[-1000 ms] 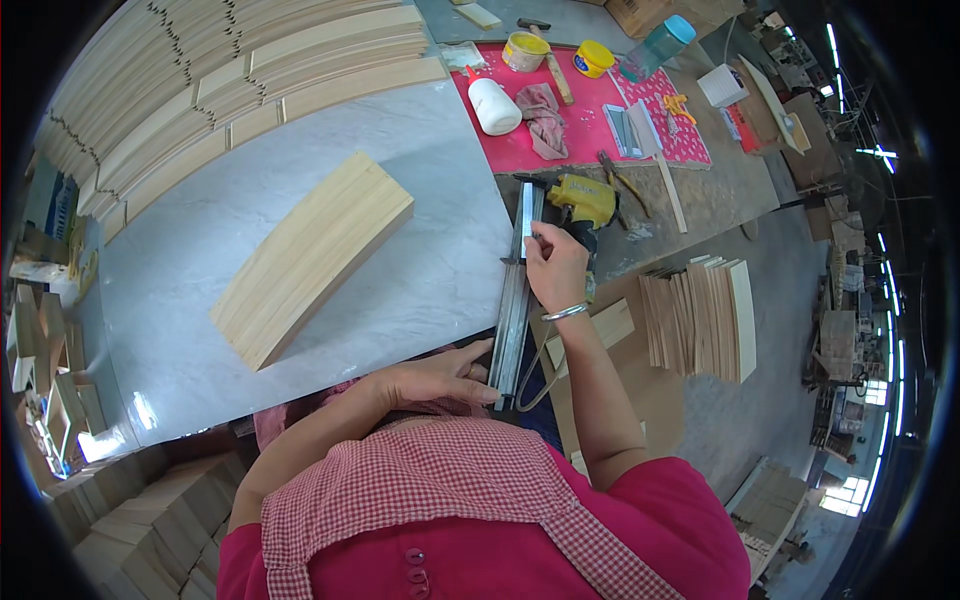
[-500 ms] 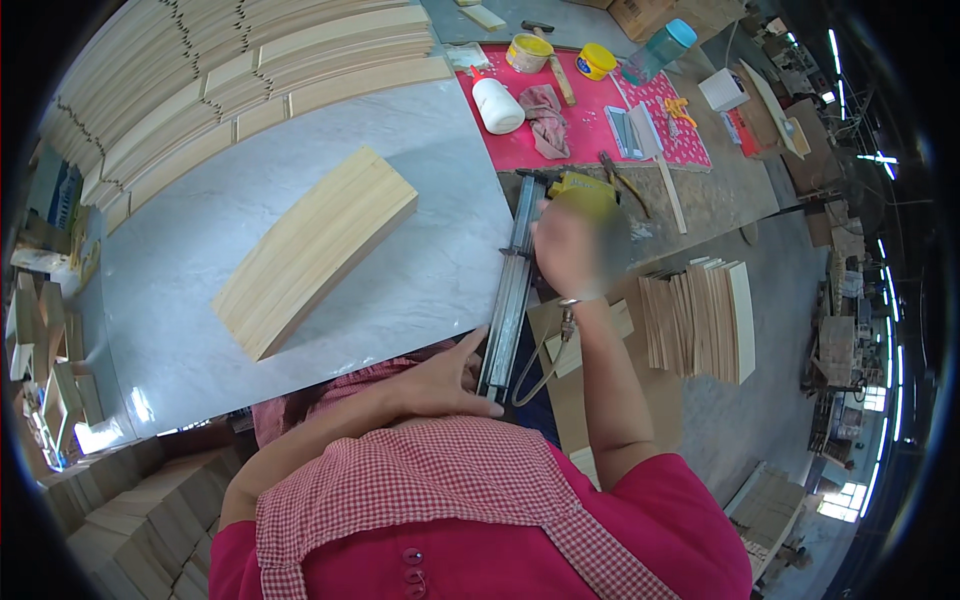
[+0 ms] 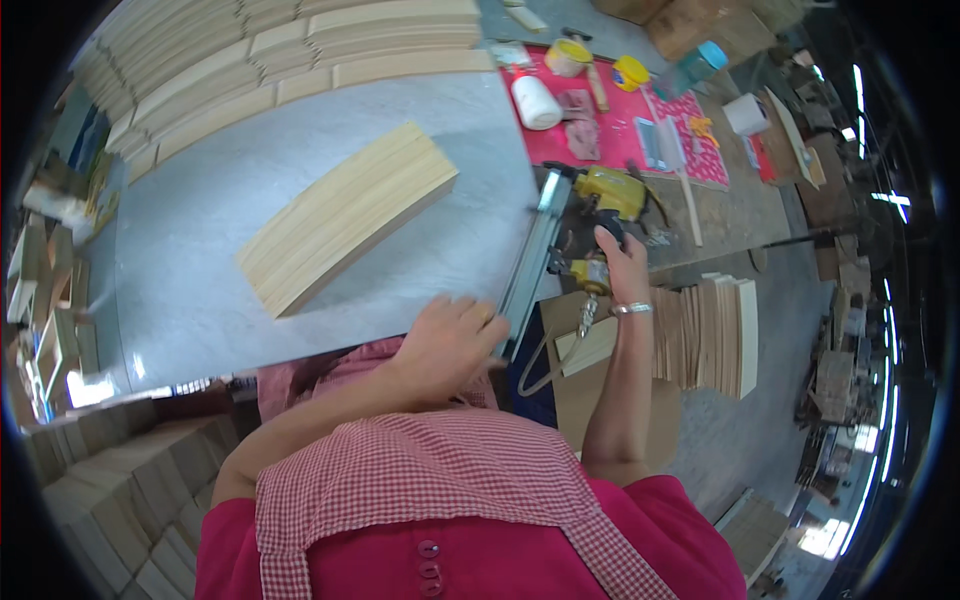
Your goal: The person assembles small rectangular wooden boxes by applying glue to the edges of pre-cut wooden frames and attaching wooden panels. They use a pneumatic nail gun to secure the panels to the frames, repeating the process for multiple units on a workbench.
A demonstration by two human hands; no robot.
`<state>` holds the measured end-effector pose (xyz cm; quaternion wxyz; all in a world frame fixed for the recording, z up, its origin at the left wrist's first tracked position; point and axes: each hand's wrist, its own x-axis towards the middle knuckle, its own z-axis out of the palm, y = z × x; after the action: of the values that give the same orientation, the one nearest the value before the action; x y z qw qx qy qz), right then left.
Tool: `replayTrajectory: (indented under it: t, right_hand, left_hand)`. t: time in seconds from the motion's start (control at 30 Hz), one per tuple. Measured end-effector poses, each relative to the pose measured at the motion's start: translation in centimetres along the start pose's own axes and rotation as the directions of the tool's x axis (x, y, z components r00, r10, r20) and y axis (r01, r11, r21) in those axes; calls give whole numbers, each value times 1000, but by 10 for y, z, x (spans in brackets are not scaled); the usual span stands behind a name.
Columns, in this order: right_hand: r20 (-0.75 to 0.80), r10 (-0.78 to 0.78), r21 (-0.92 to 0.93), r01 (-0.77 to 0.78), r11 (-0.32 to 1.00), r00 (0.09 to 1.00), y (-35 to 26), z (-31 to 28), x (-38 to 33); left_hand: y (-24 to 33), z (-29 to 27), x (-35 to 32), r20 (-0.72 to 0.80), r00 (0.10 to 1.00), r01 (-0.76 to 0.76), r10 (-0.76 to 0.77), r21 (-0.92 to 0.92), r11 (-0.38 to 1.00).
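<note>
My right hand is wrapped round the dark handle of a yellow air nail gun. Its long silvery magazine slants down toward me along the table's right edge. At the magazine's near end, my left hand has its fingers curled against it; the fingertips are partly hidden and slightly blurred. A metal air fitting and a pale hose hang from the tool. Left of the gun, a thick, slightly curved stack of light wooden slats lies on the grey table.
Long rows of stacked slats line the table's back. On a pink sheet sit a white bottle, a cloth, yellow tubs and a hammer. More wooden pieces stand at the right.
The left hand has gone from thumb and finger spread to curled fingers, rising a little at the magazine's end. The view has shifted, and the nail gun's body and handle now show clearly.
</note>
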<state>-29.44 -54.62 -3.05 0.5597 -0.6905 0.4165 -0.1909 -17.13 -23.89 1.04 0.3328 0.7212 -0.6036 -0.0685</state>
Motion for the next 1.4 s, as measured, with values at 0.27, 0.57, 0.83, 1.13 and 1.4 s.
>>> replayTrajectory:
  t: [0.27, 0.57, 0.83, 1.13, 1.4]
  right_hand:
    - [-91, -380, -69, 375, 925, 921, -119, 57, -116]
    - [189, -317, -489, 369, 790, 929, -184, 119, -130]
    - [655, -279, -373, 621, 689, 703, -213, 205, -148]
    - [829, -174, -342, 728, 594, 531, -230, 271, -149]
    - [837, -154, -389, 769, 507, 525, -228, 275, -144]
  left_hand:
    - [-18, -28, -16, -162, 987, 11, -13, -13, 1000]
    - [-90, -93, -156, -629, 597, 418, -498, -286, 862]
    - [-115, -92, -162, -280, 416, 307, -865, -852, 424]
    - [-114, -92, -161, -257, 404, 400, -878, -813, 422]
    - [-114, -89, -163, -286, 410, 394, -866, -800, 452]
